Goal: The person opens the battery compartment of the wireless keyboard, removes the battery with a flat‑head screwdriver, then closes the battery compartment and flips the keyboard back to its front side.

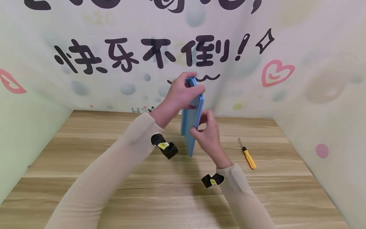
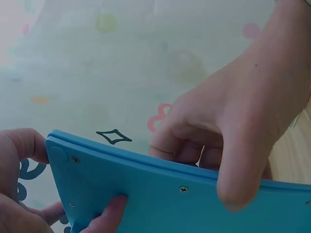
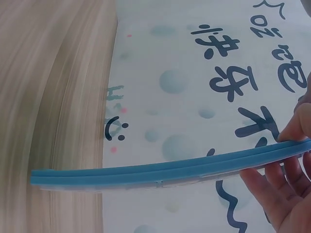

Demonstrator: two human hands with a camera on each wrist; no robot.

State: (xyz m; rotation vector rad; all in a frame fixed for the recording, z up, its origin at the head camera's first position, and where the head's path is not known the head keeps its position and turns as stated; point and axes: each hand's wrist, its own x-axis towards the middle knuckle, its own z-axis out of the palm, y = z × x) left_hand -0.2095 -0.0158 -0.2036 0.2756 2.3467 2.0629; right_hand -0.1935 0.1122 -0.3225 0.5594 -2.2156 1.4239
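Observation:
A thin blue plastic board (image 1: 194,121) is held on edge above the wooden table in the head view. Whether its lower edge touches the table I cannot tell. My left hand (image 1: 183,93) grips its top end, thumb on one face and fingers round the other. Lower down, my right hand (image 1: 208,135) pinches the near long edge. Small screws (image 2: 183,189) dot the board's flat face in the left wrist view, where my right thumb lies over the edge. The right wrist view shows the board (image 3: 160,174) nearly edge-on, with a seam along it.
A screwdriver (image 1: 249,159) with a yellow handle lies on the wooden table (image 1: 160,197), right of the right hand. Behind the table hangs a white printed cloth (image 1: 125,79) with dark writing, and pale walls close in both sides.

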